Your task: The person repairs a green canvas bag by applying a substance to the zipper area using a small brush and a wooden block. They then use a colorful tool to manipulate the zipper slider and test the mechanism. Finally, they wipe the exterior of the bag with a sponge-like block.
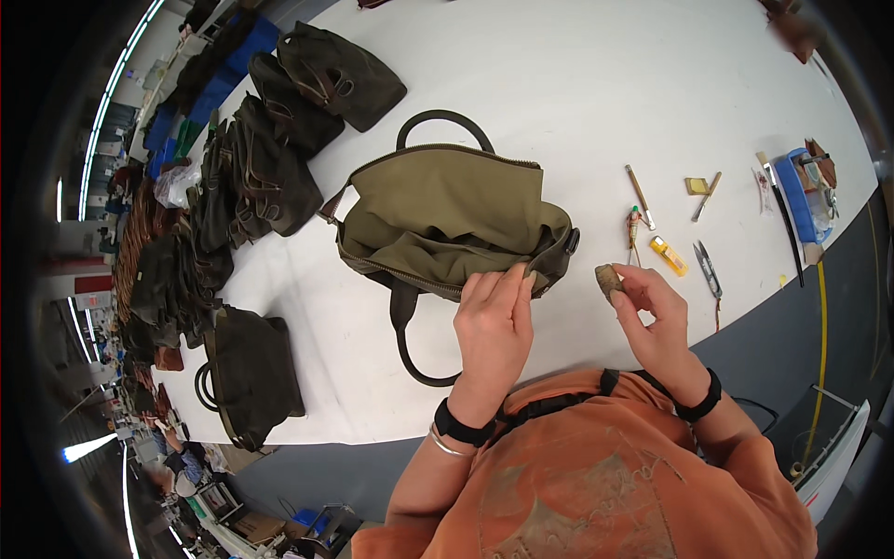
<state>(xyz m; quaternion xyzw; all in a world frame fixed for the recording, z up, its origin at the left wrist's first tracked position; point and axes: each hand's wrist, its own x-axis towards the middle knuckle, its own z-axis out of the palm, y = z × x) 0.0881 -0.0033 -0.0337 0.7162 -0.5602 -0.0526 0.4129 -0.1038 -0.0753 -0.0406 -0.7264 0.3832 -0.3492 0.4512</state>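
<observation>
A dark handbag [447, 191] lies unzipped on the white table, its olive lining showing and one handle loop on each side. My left hand [494, 312] pinches the near rim of the opening, close to the zipper at the bag's right end. Just right of the bag, my right hand [655, 317] holds a small rough brownish block [608, 279] between thumb and fingers, apart from the bag. What the block is made of I cannot make out.
On the right lie thread snips [710, 270], a yellow case [668, 256], a wooden-handled tool [641, 196] and a blue tray [792, 186]. Several dark bags [270, 168] line the left side, with another handbag [251, 373] near the front edge. A person [182, 466] works far left.
</observation>
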